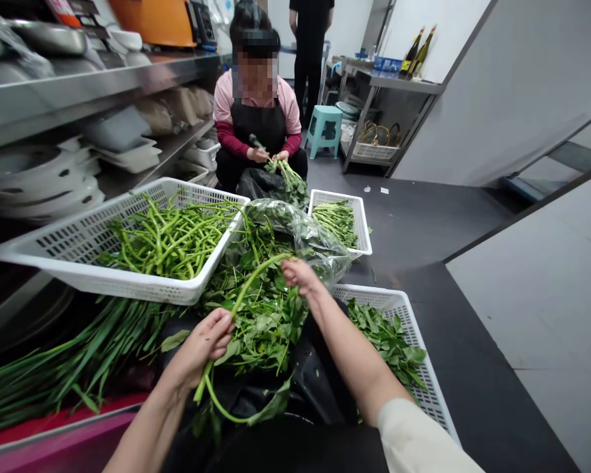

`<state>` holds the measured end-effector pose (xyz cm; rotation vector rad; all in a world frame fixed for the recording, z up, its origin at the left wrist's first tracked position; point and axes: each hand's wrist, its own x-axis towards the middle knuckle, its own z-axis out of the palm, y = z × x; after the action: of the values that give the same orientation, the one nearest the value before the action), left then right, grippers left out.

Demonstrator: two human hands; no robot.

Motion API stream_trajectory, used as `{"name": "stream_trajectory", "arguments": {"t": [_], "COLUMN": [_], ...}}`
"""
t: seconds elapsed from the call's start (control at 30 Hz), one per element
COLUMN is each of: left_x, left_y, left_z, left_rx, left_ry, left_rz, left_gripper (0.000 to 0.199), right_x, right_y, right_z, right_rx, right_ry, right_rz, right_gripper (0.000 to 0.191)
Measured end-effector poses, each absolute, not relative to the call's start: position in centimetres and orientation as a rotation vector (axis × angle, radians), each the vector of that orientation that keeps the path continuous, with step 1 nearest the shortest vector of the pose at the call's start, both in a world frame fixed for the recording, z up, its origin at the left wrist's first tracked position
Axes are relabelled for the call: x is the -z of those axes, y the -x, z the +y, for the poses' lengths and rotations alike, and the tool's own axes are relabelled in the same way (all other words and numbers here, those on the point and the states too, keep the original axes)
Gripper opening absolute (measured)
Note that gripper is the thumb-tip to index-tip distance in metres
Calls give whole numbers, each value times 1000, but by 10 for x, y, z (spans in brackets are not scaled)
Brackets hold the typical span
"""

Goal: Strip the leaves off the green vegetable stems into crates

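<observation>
A long green vegetable stem (pixel 250 284) bends in an arc between my two hands. My left hand (pixel 211 338) is closed round its lower part, and a leafy shoot hangs below that fist. Fingers pinched, my right hand (pixel 301 276) grips the upper end of the stem. Beneath both hands lies a heap of leafy greens (pixel 256 328) on black plastic, with a clear plastic bag (pixel 320 246) behind it. To the left, a white basket (pixel 197 289) holds stripped green stems (pixel 170 240). Beside my right forearm, another white basket (pixel 398 302) contains loose leaves (pixel 381 341).
Long green chives or similar leaves (pixel 93 355) lie at lower left by a pink container (pixel 59 447). Opposite me a co-worker (pixel 259 118) handles greens beside a smaller white basket (pixel 367 230). Metal shelving (pixel 103 89) runs along the left; a teal stool (pixel 325 121) stands behind.
</observation>
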<state>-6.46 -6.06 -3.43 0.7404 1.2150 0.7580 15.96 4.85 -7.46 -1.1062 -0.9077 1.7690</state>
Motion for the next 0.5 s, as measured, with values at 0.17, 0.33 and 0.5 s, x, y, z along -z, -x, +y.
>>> {"name": "stream_trajectory", "arguments": {"t": [0.17,0.33,0.5], "left_x": [39,41,42], "left_y": [65,49,49], "left_z": [-43,-23,-26], "left_rx": [-893,-1077,-1010], "left_ry": [-666,-794,-837], "left_rz": [1236,1339,1359], "left_gripper": [39,39,45], "right_x": [65,69,79], "right_y": [-168,-96,-70], "right_z": [42,-23,-26], "right_rx": [-1727,-2087,-1769], "right_ry": [1147,1065,1161], "right_rz": [-886,-1304,-1497], "right_gripper": [37,34,34]}}
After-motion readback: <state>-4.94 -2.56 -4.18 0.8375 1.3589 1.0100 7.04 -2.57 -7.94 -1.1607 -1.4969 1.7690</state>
